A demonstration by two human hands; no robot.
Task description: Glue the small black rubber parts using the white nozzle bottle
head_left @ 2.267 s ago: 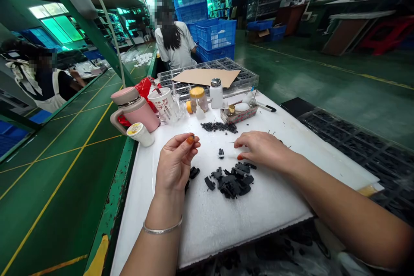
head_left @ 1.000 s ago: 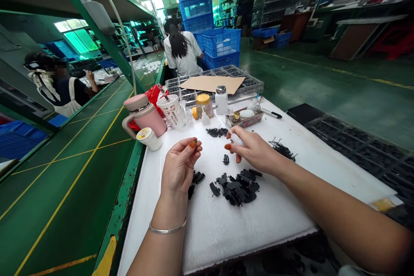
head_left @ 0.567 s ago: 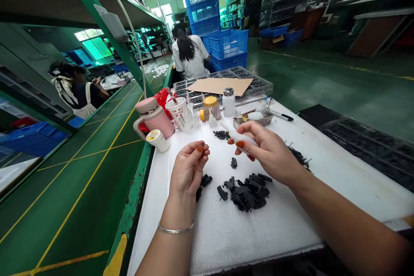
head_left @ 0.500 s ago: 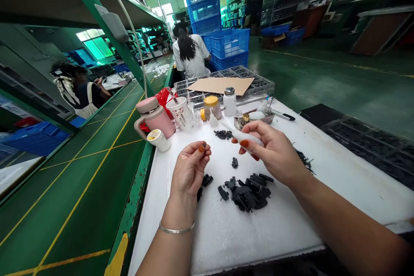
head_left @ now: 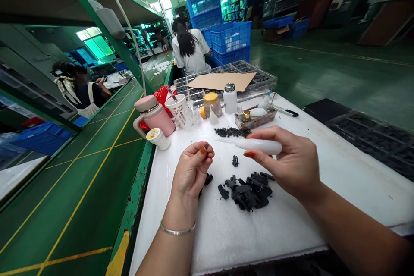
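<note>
My left hand point(head_left: 192, 171) is raised over the white mat point(head_left: 246, 228), thumb and forefinger pinched on a tiny black part point(head_left: 206, 146). My right hand point(head_left: 287, 161) grips a white squeeze bottle point(head_left: 258, 145) whose long thin nozzle points left, its tip close to the pinched part. Below my hands lies a pile of black plastic pieces point(head_left: 247, 189). A single black piece point(head_left: 235, 161) sits alone between my hands, and another point(head_left: 208, 179) lies partly hidden under my left hand.
At the mat's far edge stand a pink mug point(head_left: 152, 115), a white cup point(head_left: 176, 108), a yellow-lidded jar point(head_left: 211, 103), a white bottle point(head_left: 230, 92) and a heap of small black bits point(head_left: 231, 131). Parts trays point(head_left: 226, 79) under cardboard lie behind. Other people sit at benches ahead and left.
My right hand picked the white squeeze bottle off the mat, lifted it and swung its nozzle leftward toward the part pinched in my left hand. My left hand stayed raised.
</note>
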